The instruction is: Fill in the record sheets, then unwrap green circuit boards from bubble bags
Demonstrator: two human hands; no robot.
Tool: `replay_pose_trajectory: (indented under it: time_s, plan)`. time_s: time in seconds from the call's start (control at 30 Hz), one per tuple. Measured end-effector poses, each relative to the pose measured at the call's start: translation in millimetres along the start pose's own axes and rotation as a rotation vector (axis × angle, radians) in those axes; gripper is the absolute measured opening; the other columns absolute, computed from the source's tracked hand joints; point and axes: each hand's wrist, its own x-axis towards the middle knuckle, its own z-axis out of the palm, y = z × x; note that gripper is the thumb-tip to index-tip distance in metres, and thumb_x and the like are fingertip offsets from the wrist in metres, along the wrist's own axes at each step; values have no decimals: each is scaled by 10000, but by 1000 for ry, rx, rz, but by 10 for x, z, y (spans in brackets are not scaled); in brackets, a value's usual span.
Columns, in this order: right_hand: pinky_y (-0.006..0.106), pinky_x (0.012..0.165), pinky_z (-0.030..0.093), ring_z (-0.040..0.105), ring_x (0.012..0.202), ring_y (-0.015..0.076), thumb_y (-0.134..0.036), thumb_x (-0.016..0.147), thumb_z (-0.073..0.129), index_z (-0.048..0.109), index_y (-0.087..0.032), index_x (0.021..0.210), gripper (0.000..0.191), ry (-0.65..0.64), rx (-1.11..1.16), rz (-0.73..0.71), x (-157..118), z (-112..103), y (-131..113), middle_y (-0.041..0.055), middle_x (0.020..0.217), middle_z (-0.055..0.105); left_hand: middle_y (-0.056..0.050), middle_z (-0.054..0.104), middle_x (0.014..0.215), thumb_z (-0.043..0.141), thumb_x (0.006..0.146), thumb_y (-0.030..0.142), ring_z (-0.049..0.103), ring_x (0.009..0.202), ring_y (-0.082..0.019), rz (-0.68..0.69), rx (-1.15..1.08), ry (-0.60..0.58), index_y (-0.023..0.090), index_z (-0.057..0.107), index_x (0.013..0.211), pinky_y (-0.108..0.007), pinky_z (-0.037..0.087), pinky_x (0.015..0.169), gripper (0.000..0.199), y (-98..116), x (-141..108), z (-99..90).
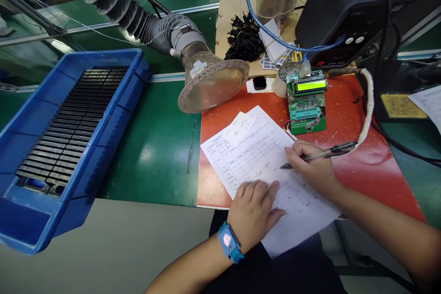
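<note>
My left hand [253, 215] lies flat on a printed paper form [257, 156], pressing it down, with a blue anti-static wrist strap [229, 241] around the wrist. My right hand [310, 165] is shut on a clear ballpoint pen [327, 152], its tip touching the form. A smaller handwritten slip of paper [241, 127] overlaps the top of the form. The form has ruled table cells with handwritten notes, and its lower corner hangs over the bench edge.
A green circuit board with a lit LCD [307, 101] stands on a red mat [379, 183], beside a soldering station [347, 18]. A fume extractor hood [213, 81] hangs left of the mat. A blue tray [69, 133] holding black combs sits on the green bench.
</note>
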Motion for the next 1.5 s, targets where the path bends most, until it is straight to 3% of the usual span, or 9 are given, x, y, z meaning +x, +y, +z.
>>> replay_pose_trajectory:
  time_s: [0.47, 0.63, 0.7, 0.77, 0.87, 1.0, 1.27, 1.5]
  plan:
    - [269, 521, 315, 370, 509, 92, -262, 820, 527, 343, -176, 489, 389, 62, -9, 14, 1, -5, 23, -17, 522, 378, -51, 530, 1033, 471, 815, 526, 466, 994, -191, -2, -7, 7, 180, 410, 1284, -350, 378, 898, 586, -4, 5, -1]
    - [247, 455, 345, 415, 451, 74, -297, 852, 491, 437, -183, 605, 278, 102, 269, 87, -53, -59, 45, -22, 557, 440, -64, 553, 1029, 485, 818, 501, 484, 988, -194, 2, -62, 56, 139, 468, 1198, -349, 408, 874, 525, -15, 5, 7]
    - [234, 395, 348, 430, 417, 58, -301, 850, 493, 484, -191, 706, 181, 14, 401, 77, -86, -71, 29, -10, 672, 497, -65, 563, 1011, 497, 825, 460, 492, 989, -197, 1, -98, 90, 136, 532, 1066, -348, 414, 867, 405, -20, 3, 12]
    - [235, 427, 397, 490, 477, 62, -274, 814, 549, 517, -184, 699, 149, -128, 393, -3, -110, -68, -8, 12, 770, 516, -64, 570, 996, 512, 825, 426, 500, 988, -201, 4, -119, 110, 135, 549, 976, -349, 421, 861, 330, -24, -2, 14]
    - [233, 499, 411, 511, 573, 84, -208, 772, 596, 521, -169, 581, 208, -278, 238, -124, -122, -39, -68, 12, 686, 509, -68, 572, 998, 533, 817, 397, 511, 986, -205, -2, -132, 122, 134, 548, 970, -356, 429, 862, 305, -27, -12, 13]
    - [225, 508, 398, 500, 570, 79, -177, 767, 595, 530, -165, 580, 199, -363, 150, -159, -127, 12, -74, 2, 634, 524, -76, 570, 972, 540, 814, 372, 522, 976, -208, -16, -142, 128, 137, 551, 975, -361, 441, 860, 286, -25, -20, 13]
    - [237, 517, 378, 461, 561, 78, -145, 774, 569, 466, -161, 558, 240, -357, 105, -176, -142, 43, -30, -7, 606, 477, -75, 573, 945, 532, 820, 364, 531, 976, -208, -16, -142, 127, 138, 560, 979, -362, 449, 865, 277, -25, -11, 5]
    - [241, 526, 379, 455, 561, 81, -159, 791, 545, 446, -167, 557, 255, -291, 76, -149, -127, 51, -72, -10, 601, 469, -63, 568, 937, 522, 826, 378, 526, 989, -203, -4, -117, 114, 151, 523, 1120, -362, 453, 863, 372, -29, 4, -10]
